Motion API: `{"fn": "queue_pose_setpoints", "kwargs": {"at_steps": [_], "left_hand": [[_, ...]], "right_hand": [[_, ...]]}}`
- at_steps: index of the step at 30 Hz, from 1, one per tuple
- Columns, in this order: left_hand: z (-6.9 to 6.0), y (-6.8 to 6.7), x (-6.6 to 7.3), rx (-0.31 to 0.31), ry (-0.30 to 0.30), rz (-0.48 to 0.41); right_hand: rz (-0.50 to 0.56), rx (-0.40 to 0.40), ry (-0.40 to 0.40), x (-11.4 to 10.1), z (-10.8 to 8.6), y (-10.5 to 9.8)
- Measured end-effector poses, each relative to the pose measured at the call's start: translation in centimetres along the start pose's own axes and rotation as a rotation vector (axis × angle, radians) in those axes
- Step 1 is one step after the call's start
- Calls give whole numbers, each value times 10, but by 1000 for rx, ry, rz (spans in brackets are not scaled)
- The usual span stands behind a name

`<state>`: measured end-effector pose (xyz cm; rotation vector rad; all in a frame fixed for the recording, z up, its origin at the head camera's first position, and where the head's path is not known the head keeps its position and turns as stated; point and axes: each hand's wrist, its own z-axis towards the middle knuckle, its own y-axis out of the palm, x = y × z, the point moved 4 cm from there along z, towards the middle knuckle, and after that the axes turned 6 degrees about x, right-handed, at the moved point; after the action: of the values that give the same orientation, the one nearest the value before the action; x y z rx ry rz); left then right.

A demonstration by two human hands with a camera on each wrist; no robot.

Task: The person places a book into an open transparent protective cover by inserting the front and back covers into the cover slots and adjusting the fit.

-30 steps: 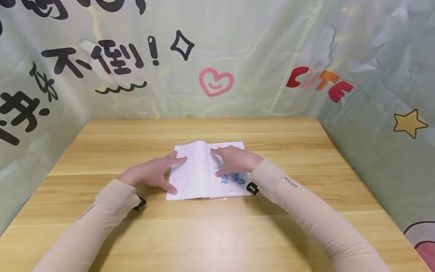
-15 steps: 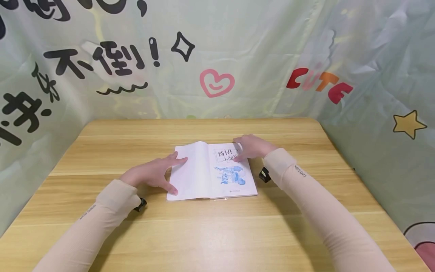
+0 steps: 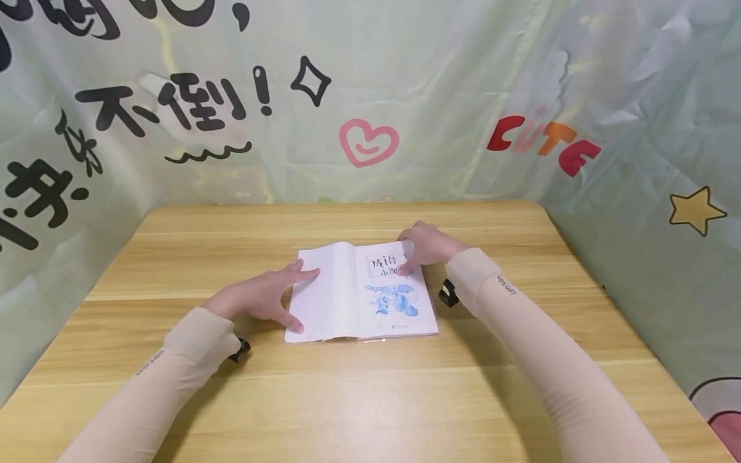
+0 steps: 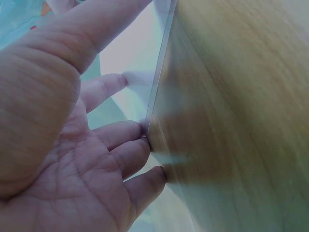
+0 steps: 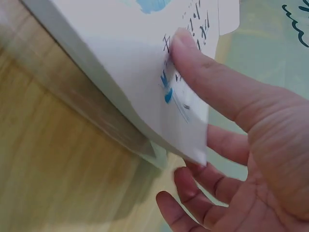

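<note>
A book (image 3: 396, 299) lies open on the table, its left side blank white and its right page printed with dark characters and a blue drawing. My left hand (image 3: 263, 292) rests spread on the left side, thumb near the lower corner and fingers toward the upper edge. In the left wrist view, its fingertips touch the white sheet (image 4: 133, 53) along a clear edge. At the upper right corner, my right hand (image 3: 429, 245) pinches the page. The right wrist view shows the thumb on the printed face of the page (image 5: 145, 72) and fingers behind its raised corner.
The wooden table (image 3: 359, 405) extends around the book on all sides. A pale printed cloth (image 3: 440, 96) hangs behind and along both sides of the table. Small black devices sit under both wrists, such as the right wrist camera (image 3: 448, 293).
My right hand has moved from over the middle of the right page to its upper right corner, uncovering the title and drawing. The left hand has stayed in place.
</note>
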<state>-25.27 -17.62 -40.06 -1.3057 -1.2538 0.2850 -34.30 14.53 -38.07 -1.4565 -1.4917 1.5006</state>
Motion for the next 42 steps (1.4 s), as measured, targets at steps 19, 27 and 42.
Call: {"fn": "queue_pose_setpoints", "kwargs": {"at_steps": [19, 27, 42], "left_hand": [[-1, 0, -2, -12, -29, -6], [-1, 0, 1, -12, -13, -1], [0, 3, 6, -9, 4, 9]], "right_hand": [[160, 11, 36, 7, 1, 2], [359, 12, 40, 25, -6, -5], [928, -253, -73, 57, -30, -4]]}}
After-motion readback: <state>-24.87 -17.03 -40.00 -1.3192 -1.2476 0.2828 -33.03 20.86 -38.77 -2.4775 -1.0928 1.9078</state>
